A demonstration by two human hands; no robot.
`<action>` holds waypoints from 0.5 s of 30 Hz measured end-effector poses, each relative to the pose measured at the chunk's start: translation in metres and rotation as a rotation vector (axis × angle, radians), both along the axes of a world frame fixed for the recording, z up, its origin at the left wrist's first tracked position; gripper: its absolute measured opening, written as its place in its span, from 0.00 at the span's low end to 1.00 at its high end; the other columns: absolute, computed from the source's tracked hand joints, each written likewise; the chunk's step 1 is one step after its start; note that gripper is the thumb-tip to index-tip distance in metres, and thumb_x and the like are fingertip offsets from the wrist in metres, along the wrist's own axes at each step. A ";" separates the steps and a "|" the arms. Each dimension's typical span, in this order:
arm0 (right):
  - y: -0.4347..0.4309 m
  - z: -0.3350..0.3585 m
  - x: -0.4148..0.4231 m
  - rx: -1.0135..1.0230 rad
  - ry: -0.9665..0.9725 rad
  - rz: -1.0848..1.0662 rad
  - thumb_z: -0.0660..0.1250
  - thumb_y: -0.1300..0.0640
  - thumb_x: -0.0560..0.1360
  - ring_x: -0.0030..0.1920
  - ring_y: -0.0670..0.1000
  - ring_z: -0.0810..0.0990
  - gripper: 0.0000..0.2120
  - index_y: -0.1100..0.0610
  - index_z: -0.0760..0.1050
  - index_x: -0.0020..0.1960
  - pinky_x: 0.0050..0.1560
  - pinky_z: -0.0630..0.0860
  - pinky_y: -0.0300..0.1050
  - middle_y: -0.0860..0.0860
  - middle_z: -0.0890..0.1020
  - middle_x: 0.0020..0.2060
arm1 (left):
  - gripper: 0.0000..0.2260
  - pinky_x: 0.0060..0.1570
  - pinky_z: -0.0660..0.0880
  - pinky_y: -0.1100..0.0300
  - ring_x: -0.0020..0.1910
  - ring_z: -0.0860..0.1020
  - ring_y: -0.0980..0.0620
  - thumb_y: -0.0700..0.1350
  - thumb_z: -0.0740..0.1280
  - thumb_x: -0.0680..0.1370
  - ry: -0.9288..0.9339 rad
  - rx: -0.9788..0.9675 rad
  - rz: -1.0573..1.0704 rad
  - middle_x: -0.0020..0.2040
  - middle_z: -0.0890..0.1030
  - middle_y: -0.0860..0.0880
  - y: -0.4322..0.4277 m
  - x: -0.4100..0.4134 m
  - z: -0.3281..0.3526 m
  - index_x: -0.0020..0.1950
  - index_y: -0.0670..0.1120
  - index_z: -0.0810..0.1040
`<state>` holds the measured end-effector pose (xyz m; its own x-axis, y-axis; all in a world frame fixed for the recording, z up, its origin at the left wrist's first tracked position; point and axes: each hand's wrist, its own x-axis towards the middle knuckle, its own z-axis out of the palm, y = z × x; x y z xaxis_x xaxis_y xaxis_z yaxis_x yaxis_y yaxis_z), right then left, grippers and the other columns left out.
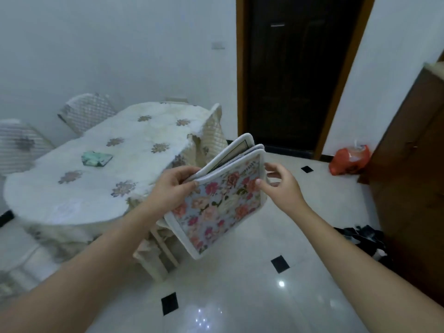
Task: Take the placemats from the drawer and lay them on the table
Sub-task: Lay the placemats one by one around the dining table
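Your left hand point(175, 187) pinches the fanned placemats point(221, 203) in mid-air right of the table point(134, 164), your right hand point(281, 186) open at their edge, so the loose far mats may slip out and fall.

Rose-patterned pale-blue placemats point(216, 203) with white edging; white tablecloth point(101, 164) with floral medallions; white floor point(252, 296) with black diamonds.
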<state>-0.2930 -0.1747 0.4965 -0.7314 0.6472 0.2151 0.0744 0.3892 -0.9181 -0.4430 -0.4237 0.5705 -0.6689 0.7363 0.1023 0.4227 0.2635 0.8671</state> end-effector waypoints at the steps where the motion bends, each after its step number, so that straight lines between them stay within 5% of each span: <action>1: -0.005 -0.001 -0.015 -0.004 -0.001 0.022 0.74 0.50 0.72 0.56 0.39 0.76 0.23 0.50 0.73 0.65 0.53 0.79 0.41 0.40 0.78 0.56 | 0.11 0.48 0.81 0.59 0.49 0.84 0.55 0.39 0.67 0.80 0.009 -0.019 0.019 0.51 0.86 0.54 -0.012 -0.009 0.004 0.57 0.52 0.83; 9: -0.023 -0.023 -0.122 -0.030 -0.086 0.249 0.75 0.47 0.71 0.60 0.45 0.77 0.28 0.49 0.72 0.68 0.59 0.77 0.46 0.44 0.79 0.59 | 0.09 0.50 0.82 0.48 0.47 0.85 0.44 0.38 0.66 0.80 -0.184 -0.033 0.214 0.49 0.87 0.47 -0.083 -0.065 0.020 0.57 0.47 0.82; 12: -0.014 -0.024 -0.165 0.000 -0.121 0.329 0.75 0.42 0.69 0.54 0.42 0.78 0.29 0.46 0.72 0.68 0.52 0.76 0.40 0.43 0.80 0.54 | 0.09 0.49 0.82 0.49 0.48 0.86 0.44 0.38 0.66 0.81 -0.178 -0.044 0.265 0.50 0.87 0.46 -0.087 -0.080 0.014 0.58 0.46 0.82; 15: -0.001 -0.030 -0.205 -0.048 -0.138 0.473 0.74 0.44 0.70 0.50 0.43 0.81 0.16 0.47 0.80 0.56 0.52 0.80 0.47 0.44 0.83 0.49 | 0.09 0.47 0.83 0.51 0.47 0.86 0.45 0.37 0.66 0.81 -0.187 -0.039 0.339 0.49 0.87 0.46 -0.079 -0.096 0.006 0.58 0.45 0.82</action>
<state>-0.4979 -0.1760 0.4663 -0.9669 0.2444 0.0736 0.0221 0.3677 -0.9297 -0.5393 -0.5026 0.5764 -0.8792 0.4715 -0.0686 0.1413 0.3955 0.9075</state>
